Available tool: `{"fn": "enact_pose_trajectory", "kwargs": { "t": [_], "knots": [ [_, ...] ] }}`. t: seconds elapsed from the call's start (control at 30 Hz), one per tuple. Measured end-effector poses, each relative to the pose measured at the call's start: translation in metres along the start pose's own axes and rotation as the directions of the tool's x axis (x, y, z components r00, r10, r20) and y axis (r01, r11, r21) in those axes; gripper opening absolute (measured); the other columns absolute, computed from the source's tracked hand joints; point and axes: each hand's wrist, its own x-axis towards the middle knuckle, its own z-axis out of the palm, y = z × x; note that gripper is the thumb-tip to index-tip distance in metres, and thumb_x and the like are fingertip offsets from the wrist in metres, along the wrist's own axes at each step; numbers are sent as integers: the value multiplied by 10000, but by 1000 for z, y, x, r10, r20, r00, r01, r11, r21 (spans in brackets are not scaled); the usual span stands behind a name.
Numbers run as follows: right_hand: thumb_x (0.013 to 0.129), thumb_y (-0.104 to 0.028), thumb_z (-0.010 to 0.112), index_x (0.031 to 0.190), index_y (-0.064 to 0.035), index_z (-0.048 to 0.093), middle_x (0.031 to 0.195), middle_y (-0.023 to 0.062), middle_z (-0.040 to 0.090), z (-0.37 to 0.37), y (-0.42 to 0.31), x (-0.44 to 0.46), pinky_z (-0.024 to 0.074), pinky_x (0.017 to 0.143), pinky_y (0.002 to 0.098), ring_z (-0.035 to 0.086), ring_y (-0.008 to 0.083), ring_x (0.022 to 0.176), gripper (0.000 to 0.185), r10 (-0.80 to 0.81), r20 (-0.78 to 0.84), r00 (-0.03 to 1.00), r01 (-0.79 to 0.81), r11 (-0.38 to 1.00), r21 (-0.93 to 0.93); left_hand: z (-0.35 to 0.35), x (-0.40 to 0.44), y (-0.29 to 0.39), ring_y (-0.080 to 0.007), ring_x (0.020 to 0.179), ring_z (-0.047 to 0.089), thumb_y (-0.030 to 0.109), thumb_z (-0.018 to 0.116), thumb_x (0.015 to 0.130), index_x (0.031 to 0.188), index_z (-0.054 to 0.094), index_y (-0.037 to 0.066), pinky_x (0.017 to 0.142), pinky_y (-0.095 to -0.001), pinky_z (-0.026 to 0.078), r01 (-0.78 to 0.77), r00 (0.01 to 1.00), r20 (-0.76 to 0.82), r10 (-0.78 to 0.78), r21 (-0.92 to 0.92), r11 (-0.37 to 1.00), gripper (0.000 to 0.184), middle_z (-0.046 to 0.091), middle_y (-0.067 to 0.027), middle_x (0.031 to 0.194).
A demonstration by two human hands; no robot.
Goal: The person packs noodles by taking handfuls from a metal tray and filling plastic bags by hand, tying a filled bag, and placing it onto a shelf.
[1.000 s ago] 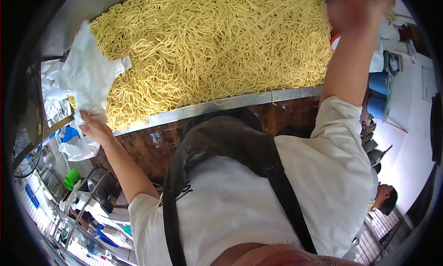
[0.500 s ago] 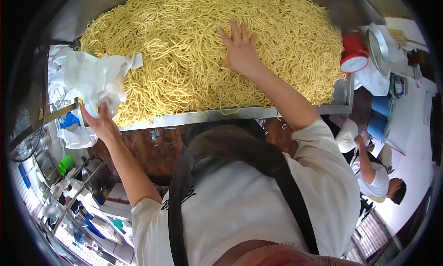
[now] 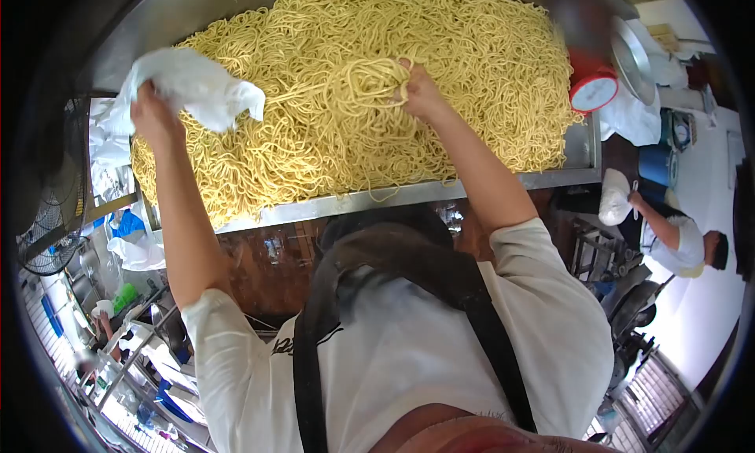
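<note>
A wide heap of yellow noodles (image 3: 472, 83) fills the metal tray (image 3: 409, 192) before me. My right hand (image 3: 423, 95) is closed round a bunch of noodles (image 3: 363, 87), lifted over the middle of the heap, with some strands trailing to the left. At the left, my left hand (image 3: 157, 121) grips a white plastic bag (image 3: 193, 83), which hangs over the left part of the noodles. The bag's far end points toward the bunch; I cannot tell how wide its mouth is.
A red scale (image 3: 591, 83) with a round dial stands by the tray's right end, near a metal pan (image 3: 634, 60). More plastic bags (image 3: 110, 130) hang at the left, above a fan (image 3: 51, 244). Another person (image 3: 680, 241) is at the right.
My right hand has gone from lying spread on the noodles to holding a raised bunch. My left hand has carried the plastic bag up and away from the tray's near-left corner, over the noodles.
</note>
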Motion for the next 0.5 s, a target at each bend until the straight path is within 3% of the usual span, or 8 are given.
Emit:
{"fn": "enact_pose_trajectory", "kwargs": {
  "t": [0.07,0.17,0.27,0.3,0.4,0.47,0.5],
  "knots": [
    [788,-86,742,1216,8,569,1020,92,643,-15,-27,-18,540,847,328,625,182,978,471,-171,71,983,155,971,183,28,14,-6,-164,831,596,208,552,894,1033,651,12,705,-295,489,-40,996,75,44,-60,997,260,647,-67,946],
    [777,38,720,1138,-44,632,1027,72,681,-18,-55,-40,519,882,318,653,192,986,380,-387,62,920,365,904,224,72,-21,29,-149,821,560,227,542,906,1051,639,27,689,-283,457,-164,972,157,178,-98,982,265,629,-42,950],
    [809,-196,762,1207,-27,572,1059,44,638,-14,-92,-47,541,858,331,627,183,987,472,-554,-74,829,558,812,174,83,-61,41,-132,871,539,257,538,929,1070,602,-22,787,-270,429,-281,929,228,293,-83,956,319,609,-45,964],
    [822,-239,749,1208,-24,573,1056,46,637,-14,-124,-55,544,854,339,624,183,995,475,-374,-177,910,414,833,367,85,-73,49,-135,874,533,267,539,936,1068,596,-30,795,-271,425,-277,931,229,285,-70,958,330,604,-51,955],
    [892,-297,662,1236,-8,559,1071,79,640,-66,-88,-6,552,848,353,618,191,1015,461,-334,-458,824,550,670,499,78,-71,59,-149,866,525,297,543,945,1070,587,-32,792,-272,421,-316,906,265,329,-95,944,355,590,-61,927],
    [898,-280,646,1247,-15,557,1093,86,637,-123,-81,18,549,859,354,619,197,1023,447,-268,-648,713,626,659,416,72,-53,58,-136,891,537,267,558,933,1105,583,-17,798,-268,420,-310,920,220,324,-94,946,333,597,-42,972],
    [901,-271,638,1252,-18,555,1103,90,636,-156,-80,26,548,865,355,619,200,1026,441,-249,-725,642,614,734,291,70,-43,58,-129,903,543,252,565,926,1123,581,-9,801,-266,420,-311,924,202,324,-95,946,328,601,-32,994]
  ]
}}
